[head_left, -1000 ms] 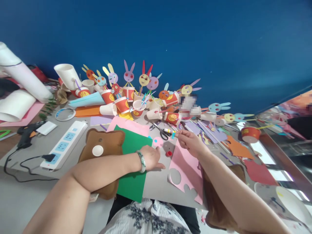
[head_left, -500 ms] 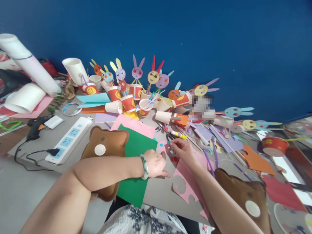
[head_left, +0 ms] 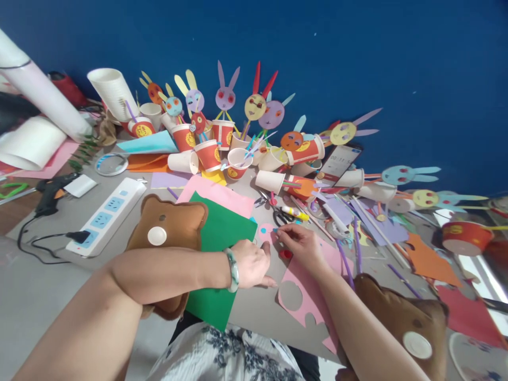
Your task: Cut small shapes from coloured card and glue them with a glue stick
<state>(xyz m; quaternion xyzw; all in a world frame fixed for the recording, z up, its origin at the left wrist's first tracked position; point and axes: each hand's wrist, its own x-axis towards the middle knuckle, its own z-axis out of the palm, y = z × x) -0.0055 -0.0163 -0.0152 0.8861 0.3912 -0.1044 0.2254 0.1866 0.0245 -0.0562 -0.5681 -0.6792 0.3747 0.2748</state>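
A small pink paper disc [head_left: 265, 233] with a blue dot [head_left: 263, 230] on it lies on the table between my hands. My left hand [head_left: 250, 263] rests at the disc's near edge, thumb stretched out and a fingertip against the disc. Between thumb and fingertip, my right hand [head_left: 300, 244] pinches a small blue paper piece [head_left: 274, 230] over the disc's right side. Just below are small red paper circles [head_left: 286, 254]. Cut pink paper [head_left: 291, 296] with round holes lies under my right forearm, and a green sheet [head_left: 216, 286] lies under my left wrist.
Behind my hands are scissors [head_left: 282, 217] and a yellow glue stick [head_left: 296, 213]. Paper cups [head_left: 208, 155] with rabbit-faced figures [head_left: 255, 107] line the back by a phone [head_left: 340, 163]. A power strip [head_left: 107, 216], a glue gun [head_left: 51, 193] and brown cushions [head_left: 170, 222] surround the workspace.
The camera view has shifted slightly, so the cups and rabbit figures appear higher. Both hands keep nearly the same pose at the disc, and the blue piece stays in my right fingertips.
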